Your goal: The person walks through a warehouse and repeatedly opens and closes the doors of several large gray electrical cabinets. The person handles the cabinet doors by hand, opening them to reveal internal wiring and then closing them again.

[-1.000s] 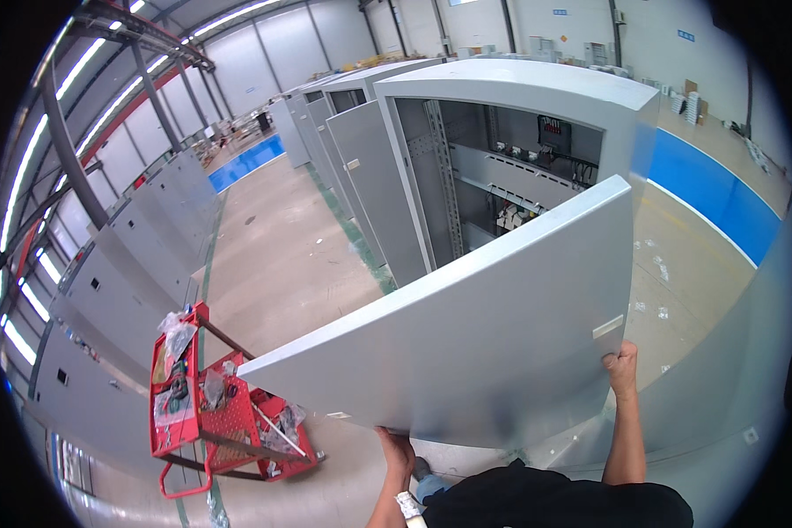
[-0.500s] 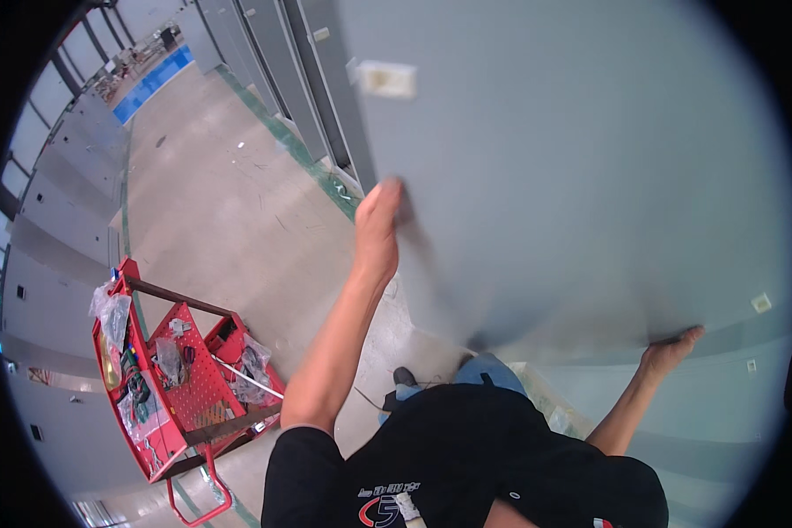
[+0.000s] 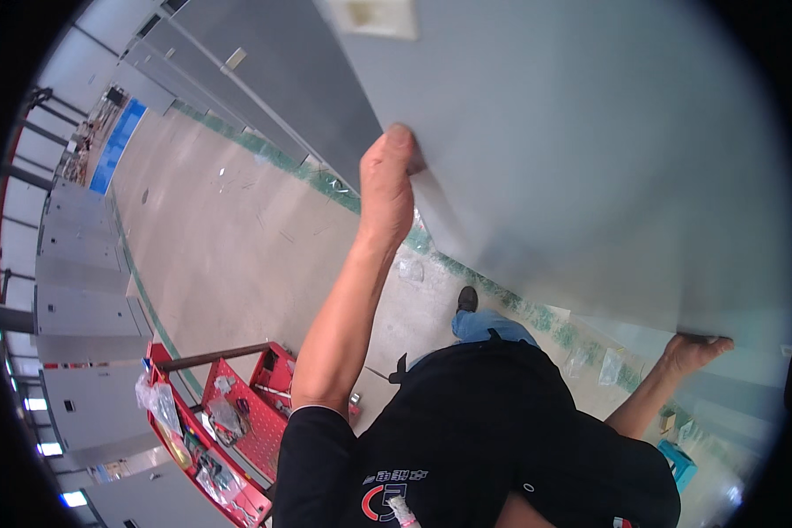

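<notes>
**Two hands on a large grey panel**

The grey panel (image 3: 581,167) fills the upper right and centre right of the frame, tilted, with a pale rectangular fitting (image 3: 380,18) near its top left corner as seen here. The left hand (image 3: 387,187) is closed around the panel's left edge near the centre of the frame, its thumb up. The right hand (image 3: 691,355), right of centre and lower down, holds the panel's lower edge; part of its fingers is hidden.

Below the panel, the person's black shirt (image 3: 475,414) takes up the lower middle, with blue jeans (image 3: 493,327) and a dark shoe (image 3: 467,299) just above it. A red cart (image 3: 260,444) carrying plastic bags (image 3: 157,400) and tools stands at lower left. Grey cabinets (image 3: 264,79) line the upper left, a green strip (image 3: 295,165) running along the floor (image 3: 229,229) beside them. More pale cabinets (image 3: 88,299) stand along the left side, below a blue floor patch (image 3: 117,148). A teal object (image 3: 679,465) sits at lower right.
</notes>
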`<state>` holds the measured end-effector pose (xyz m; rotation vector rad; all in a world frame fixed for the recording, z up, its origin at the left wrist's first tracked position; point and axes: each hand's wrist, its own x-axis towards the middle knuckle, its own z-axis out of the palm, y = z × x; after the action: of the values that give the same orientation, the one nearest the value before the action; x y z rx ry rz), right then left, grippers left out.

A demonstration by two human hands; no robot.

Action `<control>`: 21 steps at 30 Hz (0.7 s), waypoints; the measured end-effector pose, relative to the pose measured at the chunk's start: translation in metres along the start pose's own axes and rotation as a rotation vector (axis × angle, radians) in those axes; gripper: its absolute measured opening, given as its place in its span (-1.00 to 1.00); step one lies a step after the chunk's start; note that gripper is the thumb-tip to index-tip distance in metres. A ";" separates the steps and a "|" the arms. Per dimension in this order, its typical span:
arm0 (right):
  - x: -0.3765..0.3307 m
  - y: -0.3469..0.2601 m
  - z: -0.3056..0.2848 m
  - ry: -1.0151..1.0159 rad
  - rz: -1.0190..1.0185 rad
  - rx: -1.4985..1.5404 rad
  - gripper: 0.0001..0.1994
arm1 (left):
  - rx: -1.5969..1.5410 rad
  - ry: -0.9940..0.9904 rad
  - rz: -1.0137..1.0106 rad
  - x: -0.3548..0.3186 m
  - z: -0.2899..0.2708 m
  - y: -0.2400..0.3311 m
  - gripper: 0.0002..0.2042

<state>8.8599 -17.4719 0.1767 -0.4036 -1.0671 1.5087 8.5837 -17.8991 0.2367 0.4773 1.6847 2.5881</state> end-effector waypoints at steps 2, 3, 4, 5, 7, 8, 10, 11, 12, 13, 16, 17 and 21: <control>0.002 0.008 0.007 0.002 0.005 0.023 -0.27 | 0.018 -0.063 -0.006 0.014 -0.005 -0.003 -0.16; 0.003 0.013 0.011 -0.002 0.016 0.033 -0.28 | 0.016 -0.055 0.013 0.020 -0.009 -0.005 -0.16; 0.001 0.018 0.016 0.004 0.006 0.024 -0.28 | 0.017 -0.051 0.029 0.023 -0.012 -0.007 -0.16; -0.001 0.023 0.022 0.010 -0.003 0.016 -0.29 | 0.017 -0.047 0.045 0.027 -0.016 -0.010 -0.16; -0.008 0.033 0.039 0.034 -0.011 0.002 -0.28 | 0.012 -0.030 0.045 0.033 -0.029 -0.019 -0.17; -0.014 0.037 0.049 0.056 -0.014 -0.003 -0.27 | 0.009 -0.025 0.046 0.038 -0.036 -0.026 -0.18; -0.015 0.057 0.052 0.012 0.000 -0.012 -0.21 | -0.047 0.094 0.079 0.045 -0.046 -0.040 -0.18; -0.015 0.070 0.048 0.014 -0.001 -0.013 -0.21 | -0.098 0.115 0.066 0.050 -0.051 -0.046 -0.21; -0.022 0.074 0.053 0.021 -0.002 -0.020 -0.20 | -0.150 0.133 0.047 0.051 -0.056 -0.048 -0.24; -0.027 0.077 0.058 0.027 -0.003 -0.026 -0.19 | -0.203 0.152 0.028 0.053 -0.062 -0.051 -0.27; -0.025 0.092 0.058 0.053 -0.032 -0.051 -0.17 | -0.194 0.177 0.005 0.061 -0.070 -0.054 -0.26; -0.024 0.093 0.057 0.042 -0.030 -0.049 -0.17 | -0.192 0.180 0.005 0.062 -0.069 -0.056 -0.25; -0.028 0.095 0.068 0.034 -0.020 -0.024 -0.17 | -0.195 0.179 0.009 0.070 -0.066 -0.054 -0.23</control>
<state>8.7587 -17.5136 0.1279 -0.4330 -1.0607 1.4680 8.4915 -17.9231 0.1803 0.2531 1.4531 2.8380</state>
